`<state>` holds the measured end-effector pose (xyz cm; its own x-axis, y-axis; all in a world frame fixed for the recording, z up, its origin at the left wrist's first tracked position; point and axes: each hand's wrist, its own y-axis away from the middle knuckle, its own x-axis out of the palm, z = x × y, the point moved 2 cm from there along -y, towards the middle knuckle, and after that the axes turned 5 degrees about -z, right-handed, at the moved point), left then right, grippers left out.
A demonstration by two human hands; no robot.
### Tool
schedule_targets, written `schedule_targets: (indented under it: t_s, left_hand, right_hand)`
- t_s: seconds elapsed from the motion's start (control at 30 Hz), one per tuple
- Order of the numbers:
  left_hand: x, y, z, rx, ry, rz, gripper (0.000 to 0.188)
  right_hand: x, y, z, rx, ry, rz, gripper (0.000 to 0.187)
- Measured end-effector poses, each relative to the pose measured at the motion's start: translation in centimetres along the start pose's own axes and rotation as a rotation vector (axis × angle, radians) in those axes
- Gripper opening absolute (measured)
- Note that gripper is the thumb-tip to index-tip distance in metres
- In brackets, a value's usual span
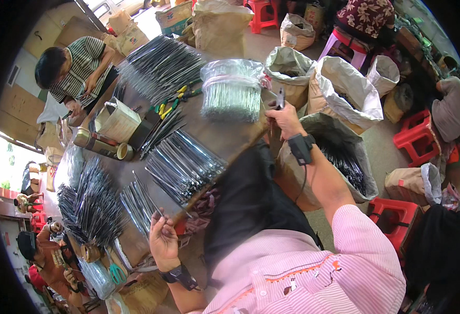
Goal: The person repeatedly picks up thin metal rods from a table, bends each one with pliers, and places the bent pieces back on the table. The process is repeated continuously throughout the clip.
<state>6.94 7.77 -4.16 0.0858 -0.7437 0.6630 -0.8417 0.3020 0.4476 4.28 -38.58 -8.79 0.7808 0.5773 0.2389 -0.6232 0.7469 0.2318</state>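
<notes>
My left hand (165, 243) is at the near edge of the table, its fingertips pinched on what looks like a thin metal rod (145, 189). That rod runs over a small row of similar rods (131, 201). Farther right, my right hand (287, 120) is closed around a small grey tool with a dark grip, which looks like pliers (280, 98). It is beside the table's right edge, near a clear plastic-wrapped bundle of thin rods (231, 94). Between my hands lies a wider row of shiny dark rods (185, 165).
The brown table (245, 137) also bears a large rod pile (159, 68), yellow-green handled pliers (167, 107), a metal flask (101, 144) and a dark heap (91, 204). Open sacks (340, 97) and red stools (395, 220) stand right. A person in stripes (88, 60) sits opposite.
</notes>
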Motion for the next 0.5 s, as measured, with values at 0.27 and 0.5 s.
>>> schedule_targets:
  t_s: [0.27, 0.5]
  left_hand:
    - [-0.1, 1.7, 0.1, -0.007, 0.023, -0.009, 0.03]
    - [2.6, 2.3, 1.4, 0.025, -0.094, 0.079, 0.03]
  right_hand:
    - [-1.7, 1.1, -0.1, 0.515, -0.558, 0.354, 0.016]
    - [1.3, -3.3, -0.1, 0.52, -0.553, 0.304, 0.009]
